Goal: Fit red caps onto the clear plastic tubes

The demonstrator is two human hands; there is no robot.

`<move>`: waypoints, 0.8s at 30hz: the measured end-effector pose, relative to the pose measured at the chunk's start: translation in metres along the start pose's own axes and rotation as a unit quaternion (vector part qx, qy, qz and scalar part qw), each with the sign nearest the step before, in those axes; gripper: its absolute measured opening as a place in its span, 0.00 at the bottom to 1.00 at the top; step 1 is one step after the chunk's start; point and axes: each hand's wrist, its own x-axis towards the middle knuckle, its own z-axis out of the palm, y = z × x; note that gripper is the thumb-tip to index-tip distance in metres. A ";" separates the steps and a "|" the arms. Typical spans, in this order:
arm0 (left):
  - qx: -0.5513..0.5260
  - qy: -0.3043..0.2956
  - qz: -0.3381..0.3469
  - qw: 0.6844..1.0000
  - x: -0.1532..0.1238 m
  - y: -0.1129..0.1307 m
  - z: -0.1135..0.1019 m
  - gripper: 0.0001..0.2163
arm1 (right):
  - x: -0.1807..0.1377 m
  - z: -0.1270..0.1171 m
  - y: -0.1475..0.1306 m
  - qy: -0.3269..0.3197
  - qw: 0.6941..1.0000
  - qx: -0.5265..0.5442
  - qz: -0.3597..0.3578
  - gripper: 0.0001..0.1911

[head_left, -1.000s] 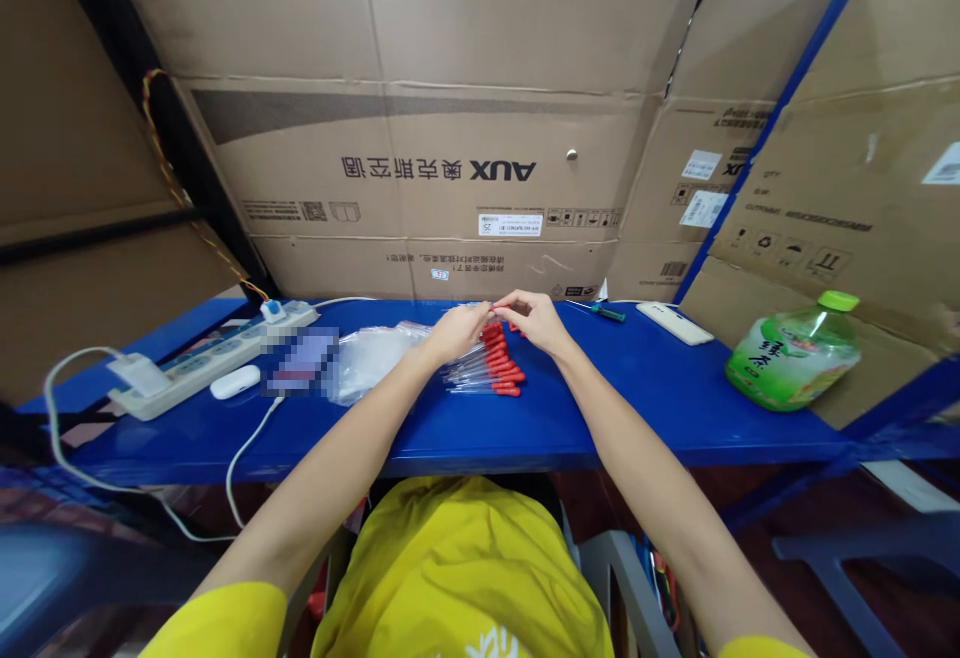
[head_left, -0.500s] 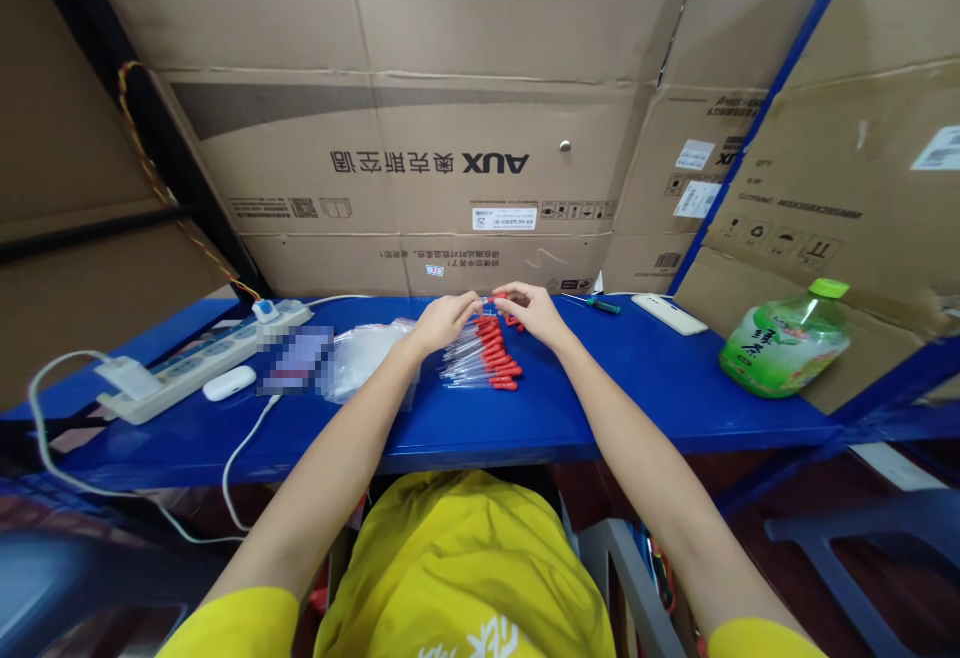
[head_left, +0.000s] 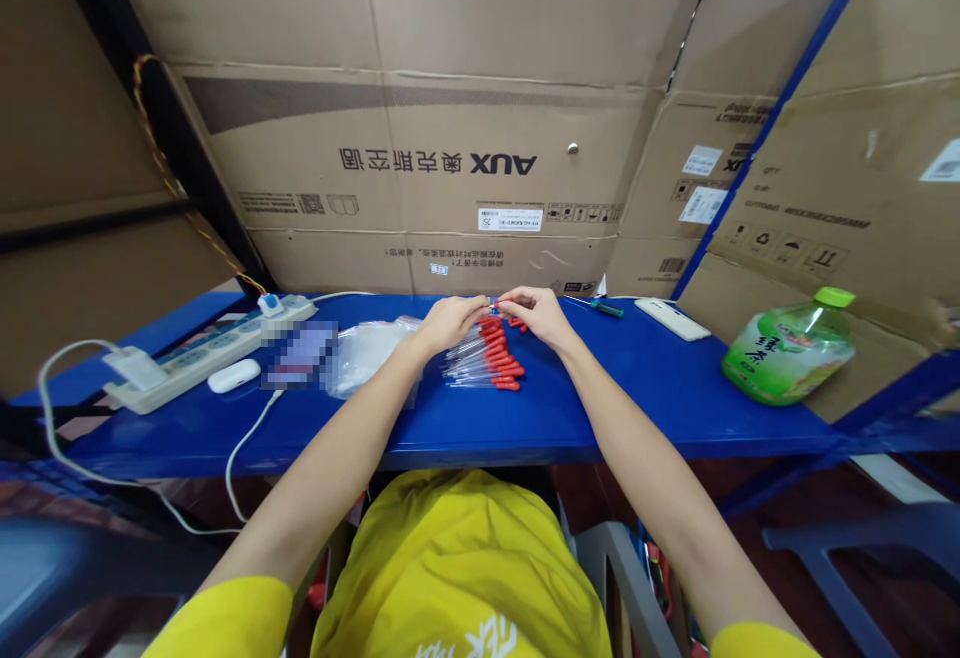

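Note:
A row of glass droppers (head_left: pixel 469 358) with red rubber bulbs (head_left: pixel 501 358) lies on the blue tabletop in front of me, bulbs to the right. Just beyond the row, my left hand (head_left: pixel 454 320) is closed in a pinch on the glass tube of a dropper, mostly hidden by the fingers. From the other side, my right hand (head_left: pixel 538 314) pinches at a red bulb, of which only a small bit shows. Fingertips of both hands nearly meet. A few loose red bulbs (head_left: pixel 519 324) lie under my right hand. Clear plastic bags (head_left: pixel 367 358) lie left of my left forearm.
On the left are a power strip (head_left: pixel 217 353), a white earbud case (head_left: pixel 234 376), a blurred-out phone (head_left: pixel 304 353) and cables. To the right lie a green screwdriver (head_left: pixel 606 308), a white phone (head_left: pixel 672 318) and a green-tea bottle (head_left: pixel 787 348). Cardboard (head_left: pixel 435 118) walls the back.
My fingertips have come closer together, so less of the red bulb shows between them. The whole view has shifted slightly; the row of droppers looks unchanged.

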 end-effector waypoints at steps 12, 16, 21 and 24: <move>-0.003 -0.001 0.013 1.000 0.001 0.007 -0.002 0.17 | -0.002 0.004 -0.003 0.006 1.000 0.020 0.007 0.20; -0.002 -0.004 0.010 1.000 0.000 0.006 -0.001 0.18 | -0.003 0.006 -0.001 0.004 1.000 -0.001 0.002 0.19; -0.014 0.005 0.015 1.000 0.001 0.003 0.001 0.19 | -0.002 0.004 0.000 -0.006 1.000 -0.022 -0.006 0.18; -0.038 0.019 0.007 0.999 0.002 0.002 0.001 0.20 | 0.000 0.001 0.000 0.008 0.999 -0.031 -0.011 0.18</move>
